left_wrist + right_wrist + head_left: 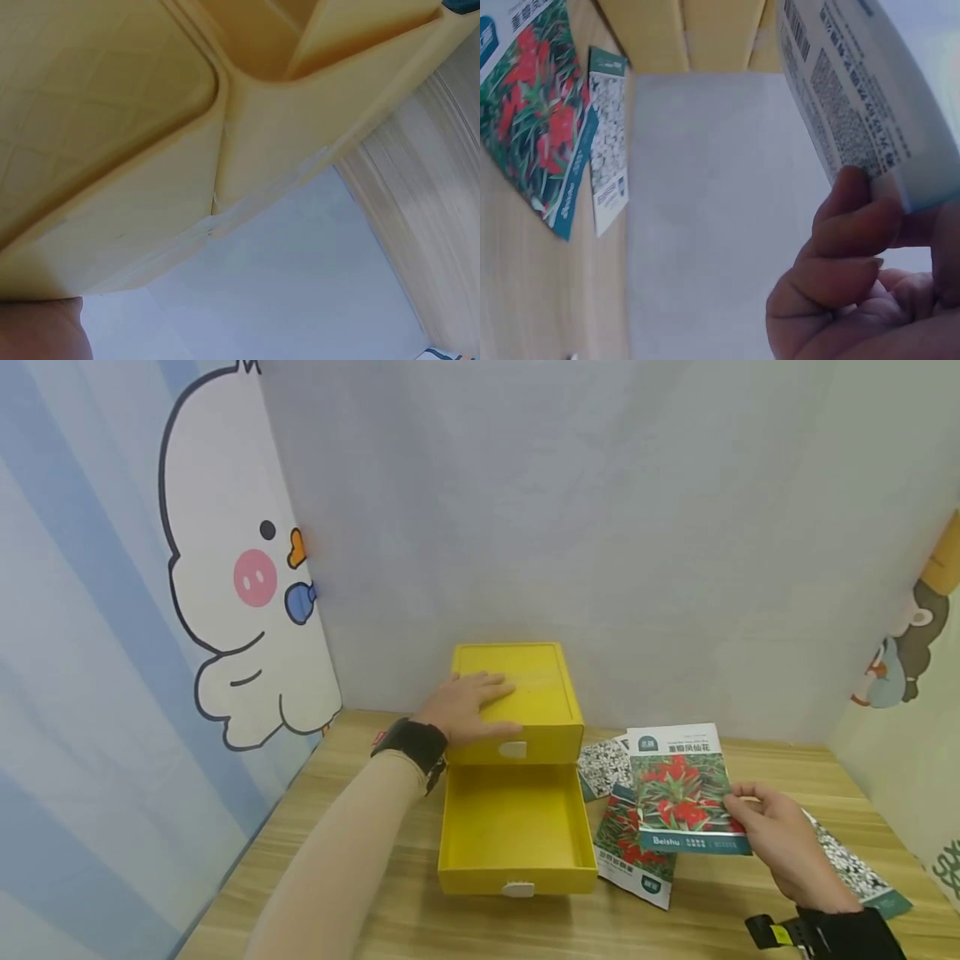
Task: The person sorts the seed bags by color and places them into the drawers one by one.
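My left hand (467,712) lies with extended fingers on top of a yellow two-drawer storage box (528,689). Its lower drawer (517,881) is pulled out, and its bare bottom shows; the upper one is closed. In the left wrist view only a bit of that hand (41,330) appears, against the yellow box (150,202). Between thumb and fingers my right hand (783,843) pinches a seed packet (678,789) with red flowers on its front, held up right of the drawer. The right wrist view shows the printed back of this packet (847,97).
Another red-flower packet (637,847) lies beside the drawer's right side. Behind it is a white-flower packet (603,767), partly covered. A further white-patterned packet (855,864) lies under the right wrist. A grey wall (645,543) stands close behind the box.
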Demonstrator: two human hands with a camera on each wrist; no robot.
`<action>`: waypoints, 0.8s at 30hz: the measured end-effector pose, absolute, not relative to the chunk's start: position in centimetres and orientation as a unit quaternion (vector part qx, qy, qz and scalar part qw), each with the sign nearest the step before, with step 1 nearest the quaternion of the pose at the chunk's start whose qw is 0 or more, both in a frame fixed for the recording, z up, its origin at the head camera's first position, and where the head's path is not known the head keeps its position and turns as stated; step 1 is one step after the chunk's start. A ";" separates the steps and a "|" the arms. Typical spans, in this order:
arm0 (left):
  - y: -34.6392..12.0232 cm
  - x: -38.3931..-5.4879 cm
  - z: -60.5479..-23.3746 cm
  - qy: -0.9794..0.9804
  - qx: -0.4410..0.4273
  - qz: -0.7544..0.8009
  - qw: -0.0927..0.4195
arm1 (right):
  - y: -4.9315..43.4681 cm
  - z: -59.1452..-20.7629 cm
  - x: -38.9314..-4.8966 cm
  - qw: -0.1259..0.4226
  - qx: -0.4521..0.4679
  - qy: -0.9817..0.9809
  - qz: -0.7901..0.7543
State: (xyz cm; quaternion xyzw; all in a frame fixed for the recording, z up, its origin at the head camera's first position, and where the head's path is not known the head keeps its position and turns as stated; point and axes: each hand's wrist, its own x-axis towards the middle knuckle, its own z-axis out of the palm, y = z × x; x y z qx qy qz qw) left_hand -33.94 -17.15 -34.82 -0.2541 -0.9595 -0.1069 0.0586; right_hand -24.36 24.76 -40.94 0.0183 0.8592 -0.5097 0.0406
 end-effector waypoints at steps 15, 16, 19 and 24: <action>-17.2 -33.7 -35.0 -0.961 -0.244 -0.109 0.065 | 22.3 -38.1 -21.4 0.019 -0.028 0.837 -0.547; -17.2 -33.7 -35.0 -0.962 -0.244 -0.107 0.064 | 22.1 -38.1 -21.3 0.020 -0.028 0.834 -0.551; -17.1 -33.7 -34.7 -0.961 -0.247 -0.104 0.064 | 21.7 -37.9 -20.7 0.020 -0.030 0.828 -0.560; -17.0 -33.6 -34.4 -0.961 -0.249 -0.100 0.063 | 21.0 -37.6 -20.0 0.022 -0.030 0.818 -0.574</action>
